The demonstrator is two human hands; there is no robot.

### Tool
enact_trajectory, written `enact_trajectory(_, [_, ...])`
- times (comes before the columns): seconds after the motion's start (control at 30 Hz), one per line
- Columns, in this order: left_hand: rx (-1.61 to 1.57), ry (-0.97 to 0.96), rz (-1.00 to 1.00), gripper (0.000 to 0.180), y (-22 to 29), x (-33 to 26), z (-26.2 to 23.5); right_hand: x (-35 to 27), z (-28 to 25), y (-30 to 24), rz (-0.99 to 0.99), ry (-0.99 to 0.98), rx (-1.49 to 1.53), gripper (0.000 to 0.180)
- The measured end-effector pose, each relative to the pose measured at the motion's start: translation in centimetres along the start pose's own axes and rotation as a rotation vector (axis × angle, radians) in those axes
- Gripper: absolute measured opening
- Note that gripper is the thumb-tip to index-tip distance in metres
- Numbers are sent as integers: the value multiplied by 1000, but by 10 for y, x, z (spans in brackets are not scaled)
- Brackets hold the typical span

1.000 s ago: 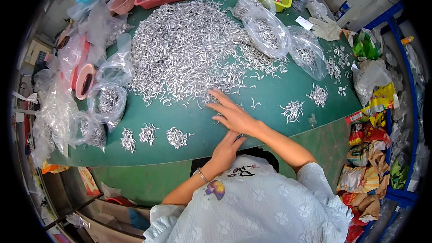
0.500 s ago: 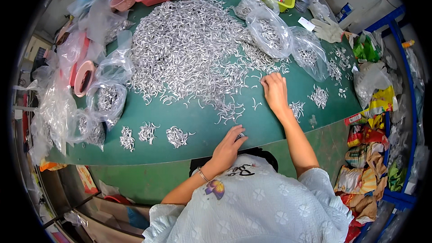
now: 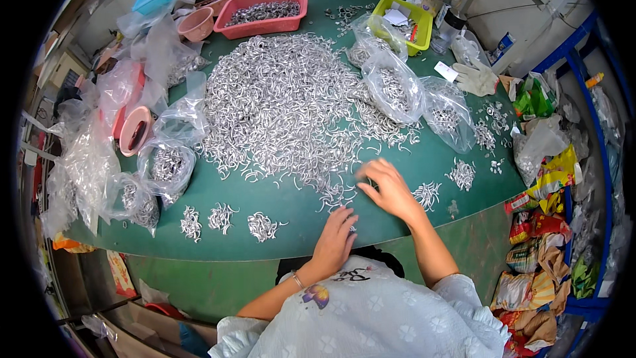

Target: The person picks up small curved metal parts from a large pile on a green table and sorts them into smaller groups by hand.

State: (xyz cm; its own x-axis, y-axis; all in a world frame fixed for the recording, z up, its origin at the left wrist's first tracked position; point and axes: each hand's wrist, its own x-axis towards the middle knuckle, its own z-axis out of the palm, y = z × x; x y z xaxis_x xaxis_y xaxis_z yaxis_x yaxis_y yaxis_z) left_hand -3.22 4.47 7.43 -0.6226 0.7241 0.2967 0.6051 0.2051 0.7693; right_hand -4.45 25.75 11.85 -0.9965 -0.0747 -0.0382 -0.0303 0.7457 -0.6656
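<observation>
A broad heap of small, curved silver metal pieces [image 3: 278, 99] covers the middle of the green table [image 3: 318, 242]. At its near tip, my left hand [image 3: 333, 238] rests low with bent fingers; a bit of silver shows between thumb and fingers, and the palm is hidden. Just to its right, my right hand [image 3: 387, 189] hovers over the table, thumb apart from the slightly blurred fingers, with nothing visible in it. Small separate piles lie along the near edge: one pile [image 3: 263, 227] left of my left hand, another pile [image 3: 426, 195] right of my right hand.
Clear bags of metal pieces [image 3: 391, 93] lie right of the heap; more plastic bags [image 3: 83, 172] crowd the left. A pink tray [image 3: 265, 30] and a yellow-green basket [image 3: 424, 36] stand at the back. A white glove [image 3: 477, 79] lies at right. Another person's hand shows at the far edge.
My right hand has come left and nearer, from the heap's right side toward my left hand. The view has tilted up, showing more of the table's far end.
</observation>
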Motion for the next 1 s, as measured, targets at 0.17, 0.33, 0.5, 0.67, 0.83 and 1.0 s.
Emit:
enact_trajectory(0.17, [71,-152,97,29,-9,0,7,36,40,-9,-432,96,-195,46])
enact_trajectory(0.33, [61,-122,77,30,-11,-7,7,44,42,26,-432,224,-151,31])
enact_trajectory(0.5, [53,-143,62,31,-12,-8,7,49,14,54,-198,440,-30,20])
enact_trajectory(0.67, [60,-97,71,33,-9,-8,7,30,-12,27,151,353,157,34])
enact_trajectory(0.83, [33,-92,74,32,-7,-5,4,32,29,-17,-301,234,-133,42])
enact_trajectory(1.0, [35,-84,96,28,-10,-6,7,48,38,17,-387,191,-280,26])
